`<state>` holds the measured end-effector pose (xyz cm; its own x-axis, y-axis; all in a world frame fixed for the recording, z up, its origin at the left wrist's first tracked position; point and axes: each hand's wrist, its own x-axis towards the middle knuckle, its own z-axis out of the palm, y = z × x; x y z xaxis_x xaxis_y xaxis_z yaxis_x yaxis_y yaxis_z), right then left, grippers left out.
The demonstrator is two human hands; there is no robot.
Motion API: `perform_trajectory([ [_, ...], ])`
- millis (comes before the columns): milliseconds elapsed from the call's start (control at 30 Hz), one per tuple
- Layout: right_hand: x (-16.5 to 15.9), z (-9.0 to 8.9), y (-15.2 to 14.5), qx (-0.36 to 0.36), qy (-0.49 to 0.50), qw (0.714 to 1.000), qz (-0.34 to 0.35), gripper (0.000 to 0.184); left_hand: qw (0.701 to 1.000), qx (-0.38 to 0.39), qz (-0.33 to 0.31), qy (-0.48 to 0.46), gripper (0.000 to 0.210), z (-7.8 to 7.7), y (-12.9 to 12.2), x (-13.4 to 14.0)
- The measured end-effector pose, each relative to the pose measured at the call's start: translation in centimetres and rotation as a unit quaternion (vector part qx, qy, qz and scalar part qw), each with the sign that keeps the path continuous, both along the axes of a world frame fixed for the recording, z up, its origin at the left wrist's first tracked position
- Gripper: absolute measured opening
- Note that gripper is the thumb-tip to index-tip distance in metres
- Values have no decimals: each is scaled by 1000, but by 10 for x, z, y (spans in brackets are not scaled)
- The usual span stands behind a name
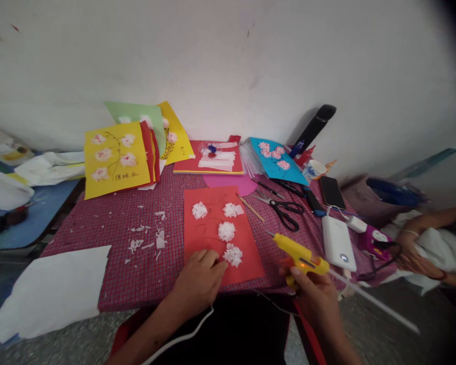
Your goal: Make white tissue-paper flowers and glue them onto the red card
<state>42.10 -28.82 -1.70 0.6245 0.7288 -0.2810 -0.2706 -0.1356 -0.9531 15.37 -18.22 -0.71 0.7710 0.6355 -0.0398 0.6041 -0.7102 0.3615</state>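
Checked tablecloth (pixel 87 228), red card (pixel 207 235) beneath left hand (pixel 200 279)

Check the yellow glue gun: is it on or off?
Apparently on: an orange light glows on the body of the yellow glue gun, held in the right hand.

The single view looks forward and steeply down from head height, hands (pixel 200 278) close below, desk (pixel 85 228) filling the middle, wall (pixel 213 66) facing it beyond.

Smooth plastic glue gun (pixel 294 249), matt paper sheet (pixel 195 243), woven tablecloth (pixel 76 230)
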Motion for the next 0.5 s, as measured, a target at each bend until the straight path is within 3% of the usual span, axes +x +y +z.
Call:
perform_trajectory([
  [67, -3, -1, -3, 1, -21, 1000, -13, 39, 1000, 10, -5, 8, 27, 0, 0, 1],
  [167, -6, -4, -12, -8, -49, 998, 48, 32, 1000, 21, -8, 20, 37, 0, 0, 2],
  [300, -19, 0, -25, -73, -120, 983, 116, 32, 999, 20, -5, 29, 37, 1, 0, 2],
  [400, -32, 12, -26, -98, -194, 959, 180, 32, 1000, 17, 0, 18, 34, 1, 1, 2],
  [500, -44, 20, -23, -81, -283, 917, 270, 28, 1000, 14, -1, 2, 34, -1, 1, 1],
])
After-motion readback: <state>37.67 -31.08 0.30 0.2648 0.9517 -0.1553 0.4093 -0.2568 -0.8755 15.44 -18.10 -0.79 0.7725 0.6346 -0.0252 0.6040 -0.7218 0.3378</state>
